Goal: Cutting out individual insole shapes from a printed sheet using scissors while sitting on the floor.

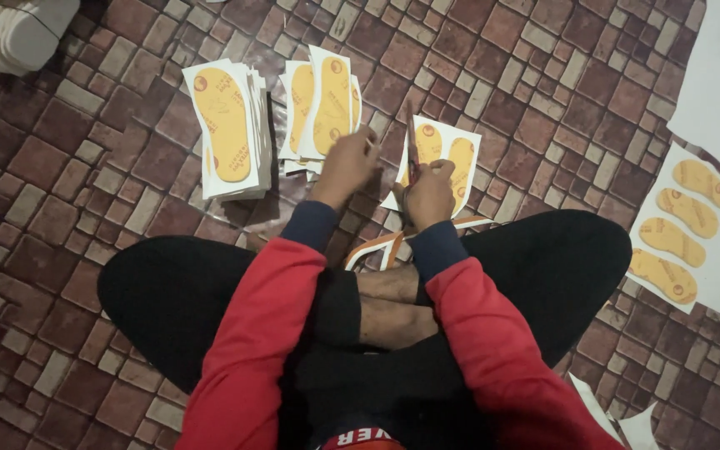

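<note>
You sit on a brick-patterned floor [85,167]. On it, far left, lies a stack of white cards with yellow sole shapes [227,129]; beside it a fanned pile [320,104]; right, a printed sheet [683,229]; near right, probably paper scraps [618,417].

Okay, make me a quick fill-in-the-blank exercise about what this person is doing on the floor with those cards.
1. The right hand holds a pair of ____ against a white card.
2. The shapes printed on the cards are coloured ____.
3. The tallest stack of cards lies to the ____ of the left hand in the picture.
4. The sheet at the right edge shows ____ printed shapes.

Missing words: scissors; yellow; left; four
</note>
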